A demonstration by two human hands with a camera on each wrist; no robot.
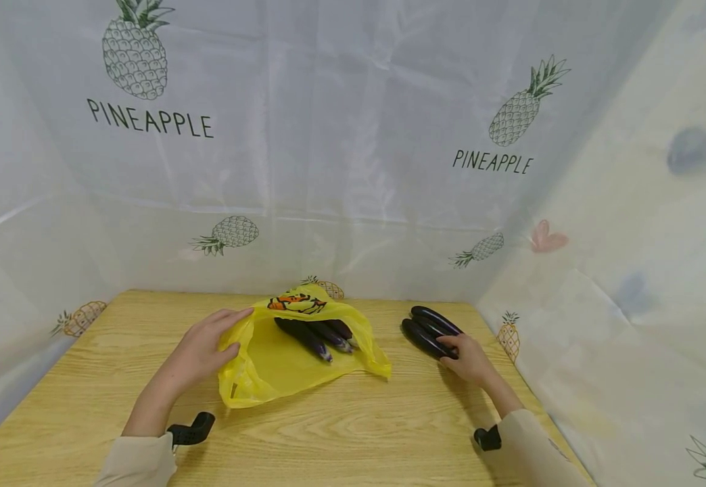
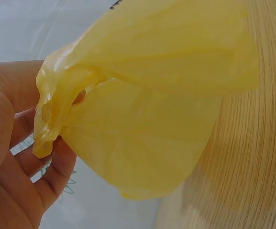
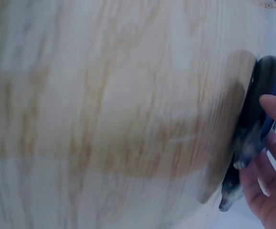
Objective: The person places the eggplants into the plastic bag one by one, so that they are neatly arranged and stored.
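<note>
— Fingers first: how do they lie?

— Left hand (image 1: 203,348) pinches the rim of a thin yellow plastic bag (image 1: 280,365), thumb below and fingers stretched over the edge, lifting its mouth. Right hand (image 1: 471,362) curls its fingers (image 3: 271,107) around the near ends of two dark purple, glossy long eggplants (image 1: 429,330) on the wooden table (image 1: 353,433).

— What is hard to make out?

— The right wrist view is blurred; its palm is cut off.

— Counts?

— Just beyond the left fingertips, inside the bag, about three more eggplants (image 1: 316,335); they overlap, so I cannot be sure. One bag.
</note>
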